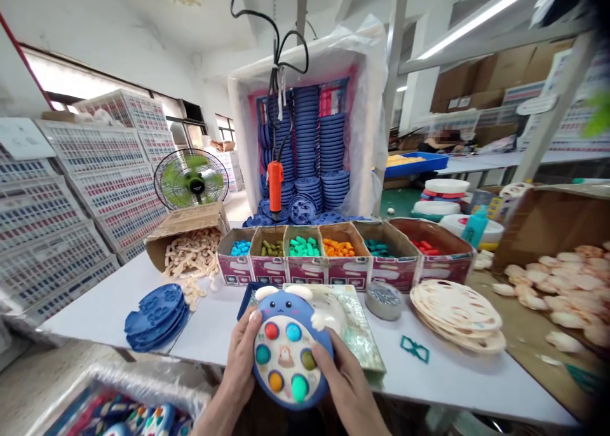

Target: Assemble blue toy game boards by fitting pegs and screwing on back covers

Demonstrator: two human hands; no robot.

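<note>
A blue animal-shaped toy (286, 353) with white ears, a face and a ring of coloured round buttons is held upright over the table's front edge. My left hand (242, 353) grips its left side, thumb near the top. On its right side is my right hand (347, 379), its thumb over the olive button. Behind the toy lies a pearly board (365, 334) in clear wrap. An orange electric screwdriver (275, 188) hangs from a black cable above the table.
Divided cardboard bins (305, 267) of coloured pegs stand behind. Blue plates (155, 318) lie left, cream discs (455, 315), a tape roll (384, 299) and a teal frame (414, 349) right. A box of finished-looking toys (138, 417) sits lower left; a fan (191, 178) stands behind.
</note>
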